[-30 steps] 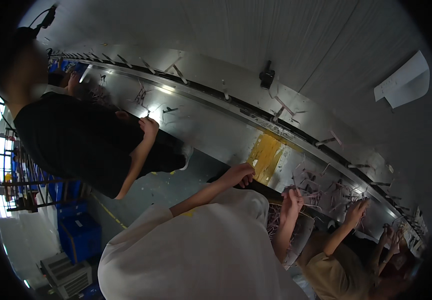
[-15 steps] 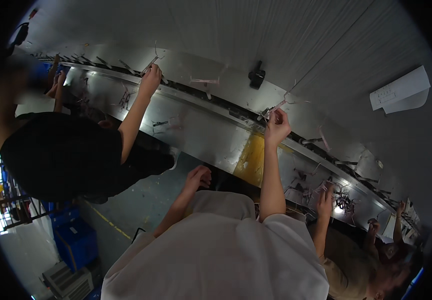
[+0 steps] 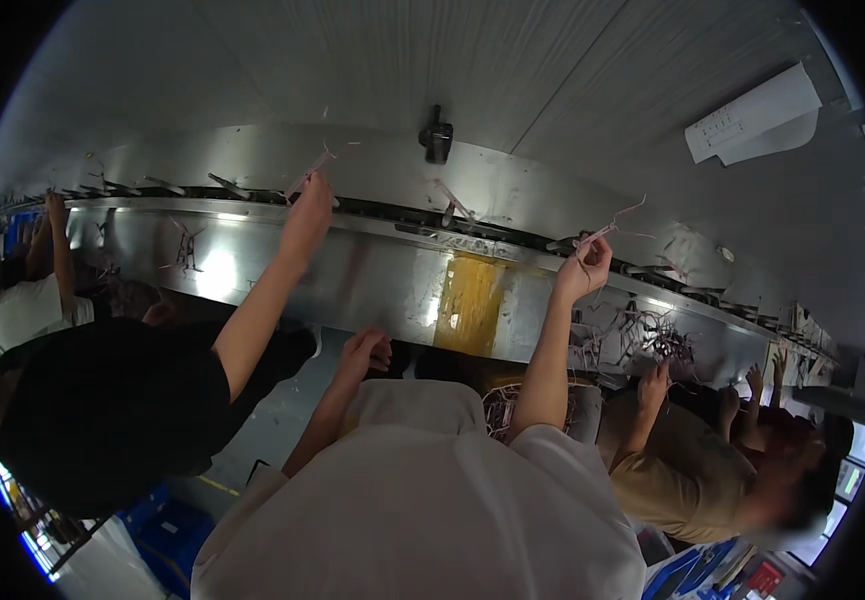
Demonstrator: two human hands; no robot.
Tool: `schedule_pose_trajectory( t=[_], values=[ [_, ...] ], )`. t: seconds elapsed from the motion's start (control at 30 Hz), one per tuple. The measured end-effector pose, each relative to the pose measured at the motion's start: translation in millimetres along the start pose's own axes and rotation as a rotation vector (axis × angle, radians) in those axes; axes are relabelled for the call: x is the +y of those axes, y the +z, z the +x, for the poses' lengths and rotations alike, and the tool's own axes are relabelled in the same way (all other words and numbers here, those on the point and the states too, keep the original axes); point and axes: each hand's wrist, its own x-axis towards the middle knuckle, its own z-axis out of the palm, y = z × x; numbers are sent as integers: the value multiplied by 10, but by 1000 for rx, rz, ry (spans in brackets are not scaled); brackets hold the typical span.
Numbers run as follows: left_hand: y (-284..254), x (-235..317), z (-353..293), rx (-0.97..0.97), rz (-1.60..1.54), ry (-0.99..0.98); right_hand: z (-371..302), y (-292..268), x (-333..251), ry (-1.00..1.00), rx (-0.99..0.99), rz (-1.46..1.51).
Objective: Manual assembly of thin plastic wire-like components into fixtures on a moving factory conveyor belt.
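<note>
Because the right hand (image 3: 584, 268) pinches only one end, the spindly piece (image 3: 607, 228) could snag the bench's (image 3: 382, 275) far-edge peg (image 3: 559, 243); whether the left hand (image 3: 364, 352) grips, I cannot tell.

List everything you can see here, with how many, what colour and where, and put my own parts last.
Peg rail: one, dark, across the middle
Metal bench: one, silver, near side of the rail
Yellow patch: one, on the bench
Branched piece: one, pinkish, at the rail
Similar pieces: uncountable, pinkish and dark, mostly heaped right of the patch
Device: one, black, beyond the rail
Paper: at least one sheet, white, upper right
Containers: several, blue, lower left and lower right
Co-workers: at least four, variously dressed, both sides
Top: one, grey, lower middle
Left hand: one, bare, near the bench's front edge
Right hand: one, bare, fingers on the branched piece
</note>
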Motion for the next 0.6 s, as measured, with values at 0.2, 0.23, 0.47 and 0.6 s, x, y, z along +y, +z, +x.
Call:
schedule_pose_trajectory(
  t=[0.2, 0.23, 0.47, 0.6],
  values=[
    [59, 38, 102, -49, 62, -29, 628, -462, 338, -104, 148, -4],
    [62, 37, 93, -43, 72, -36, 703, -541, 371, -103, 175, -56],
    [288, 18, 52, -36, 81, -29, 1219, -1049, 646, -120, 342, -526],
    [405, 60, 2, -7, 30, -60, 1294, -1305, 689, 15, 419, -637]
  ],
)
